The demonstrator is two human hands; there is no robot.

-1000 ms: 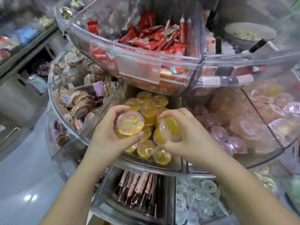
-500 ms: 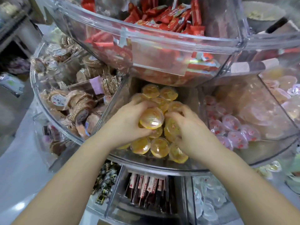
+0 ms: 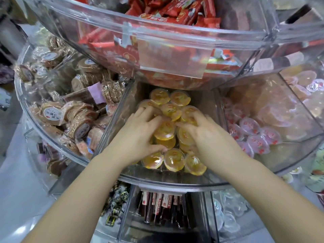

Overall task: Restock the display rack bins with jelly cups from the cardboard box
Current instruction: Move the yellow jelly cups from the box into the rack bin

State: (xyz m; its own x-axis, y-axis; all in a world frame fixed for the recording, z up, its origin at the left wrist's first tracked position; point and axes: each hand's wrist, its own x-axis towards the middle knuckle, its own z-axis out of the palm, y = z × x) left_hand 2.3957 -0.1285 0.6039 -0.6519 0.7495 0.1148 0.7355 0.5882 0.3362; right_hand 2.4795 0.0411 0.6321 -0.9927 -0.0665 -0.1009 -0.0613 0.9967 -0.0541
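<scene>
Jelly cups (image 3: 164, 130) lie heaped in the middle bin (image 3: 114, 123), beneath the red-packet bin (image 3: 157, 41). Left hand (image 3: 140, 134) and right hand (image 3: 203, 134) curl over them; release gently, spreading the heap level.

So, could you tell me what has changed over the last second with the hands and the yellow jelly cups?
Both hands have gone down and forward into the middle bin. The left hand and right hand, which each held up one cup, now lie spread on the yellow jelly cups; whether the two cups are released is unclear. The neighbouring bins look unchanged.
</scene>
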